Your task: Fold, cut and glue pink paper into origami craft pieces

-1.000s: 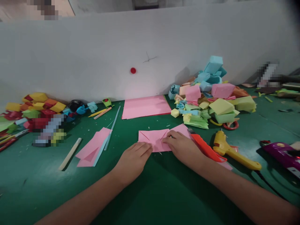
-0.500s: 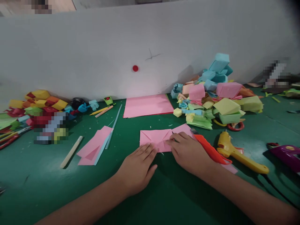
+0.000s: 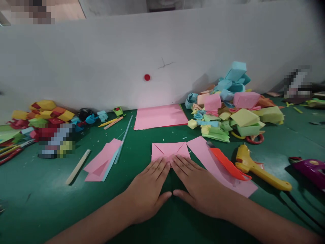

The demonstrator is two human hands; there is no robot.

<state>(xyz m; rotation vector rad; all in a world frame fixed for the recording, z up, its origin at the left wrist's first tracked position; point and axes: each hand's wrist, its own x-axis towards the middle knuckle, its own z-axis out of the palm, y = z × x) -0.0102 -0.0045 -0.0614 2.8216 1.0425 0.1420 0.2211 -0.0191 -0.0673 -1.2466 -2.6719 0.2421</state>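
Head view, folded paper: pink sheet (image 3: 169,148), flat on the green table (image 3: 138,144) in front of the person, diagonal lines at both far corners, near edge hidden under fingers.
Left hand: palm down (image 3: 149,184), fingers straight on the near part of the sheet, thumb spread; nothing gripped.
Right hand: mirrors the left (image 3: 196,183), fingertips on the sheet just beside the other hand's; also gripping nothing.
Sheet weight: very light, I judge; could skid if pushed sideways.
Sheet stiffness: bends easily, firmer where layers double (layer count cannot be told from here).
Sheet fragility: likely to crumple or take a stray crease if pinched hard; tearing less likely.
Best hold: flat fingers for pressing; for lifting, a gentle pinch at the short side edges, clear of the diagonals.
Right of sheet: pink strip (image 3: 199,150) near its far right corner, orange cutter (image 3: 225,162) lying on that strip.
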